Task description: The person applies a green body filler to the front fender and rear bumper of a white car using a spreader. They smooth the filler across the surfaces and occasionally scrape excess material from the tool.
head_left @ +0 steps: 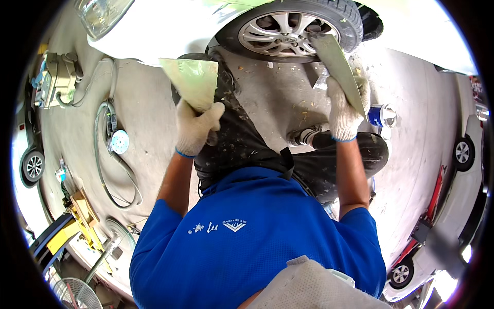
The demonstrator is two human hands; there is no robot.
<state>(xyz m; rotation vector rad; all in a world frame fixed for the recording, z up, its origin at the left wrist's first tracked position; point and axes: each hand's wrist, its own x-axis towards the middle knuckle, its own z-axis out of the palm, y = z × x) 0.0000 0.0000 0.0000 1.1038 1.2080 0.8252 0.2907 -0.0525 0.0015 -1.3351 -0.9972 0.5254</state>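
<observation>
My left hand (198, 121), in a white knit glove with a blue cuff, grips a wide flat spreader (191, 77) coated with pale green paste, held over my dark, paint-spattered trouser leg. My right hand (343, 110), gloved alike, is closed on a long grey-green flat board (339, 67), tilted with its top end in front of a white car's front wheel (285, 33). The white body panel (139, 36) spans the top of the view. Just right of my right hand, a blue-labelled can (378, 116) stands on the floor.
At left lie a round sander (119, 141) with coiled hose and a beige machine (54, 80). A pedestal fan (72, 296) and yellow equipment (90, 226) are at lower left. Cars (28, 195) (437, 232) flank me on both sides, with red equipment (432, 201) beside the right one.
</observation>
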